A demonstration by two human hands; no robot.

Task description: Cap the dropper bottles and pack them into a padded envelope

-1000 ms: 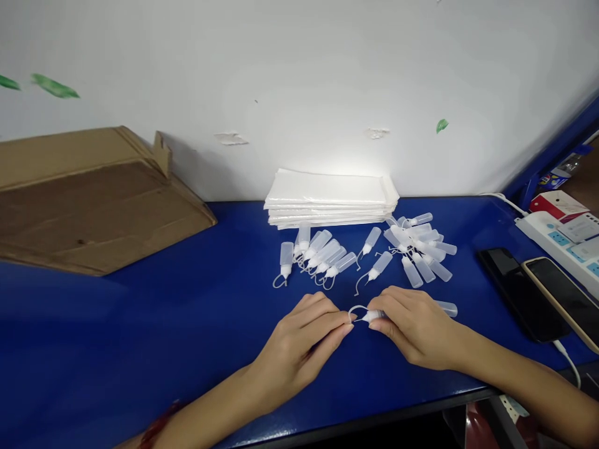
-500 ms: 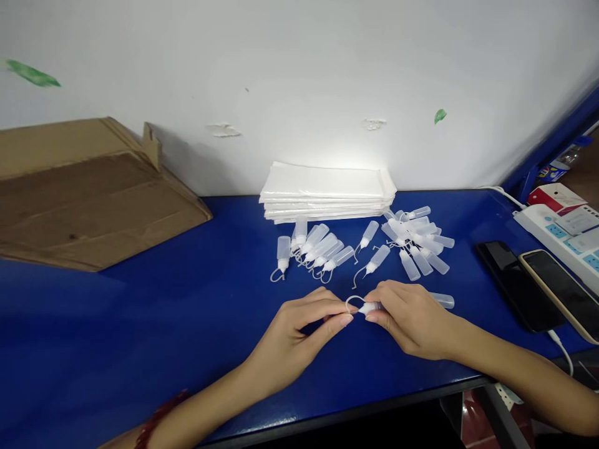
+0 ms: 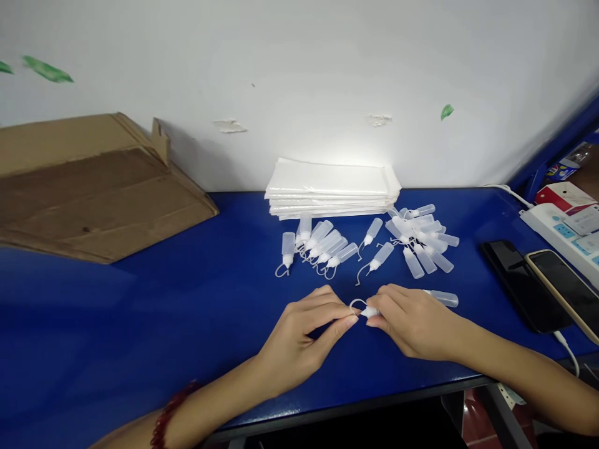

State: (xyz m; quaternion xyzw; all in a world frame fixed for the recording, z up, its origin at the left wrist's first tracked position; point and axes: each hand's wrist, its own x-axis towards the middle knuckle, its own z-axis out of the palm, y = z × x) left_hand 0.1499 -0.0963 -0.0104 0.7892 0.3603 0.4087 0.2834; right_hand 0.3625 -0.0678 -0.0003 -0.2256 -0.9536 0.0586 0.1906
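Blue counter (image 3: 140,312) against a white wall (image 3: 299,75); the view looks down at two bare hands near the front edge, middle.

- Right hand (image 3: 412,321): fingers closed around a small clear dropper bottle (image 3: 443,298), which lies sideways just above the counter. Its flat base sticks out past the knuckles toward the right edge, and its white tip points left.
- Left hand (image 3: 304,340): thumb and forefinger pinched together on the thin white loop (image 3: 356,304) that curls off the bottle's tip. The other fingers are curled under. A dark red bead bracelet (image 3: 171,411) sits on this wrist.
- The two hands' fingertips are nearly touching.

Behind the hands, toward the back edge:
- A row of like bottles (image 3: 322,246) lies side by side.
- A looser heap of bottles (image 3: 421,240) lies to its right, with two strays between them.
- A stack of white padded bags (image 3: 332,187) rests against the wall.

Back left corner: a flattened cardboard box (image 3: 93,187). Right edge: two dark phones (image 3: 524,284) side by side, with a white power strip (image 3: 556,234) behind them.
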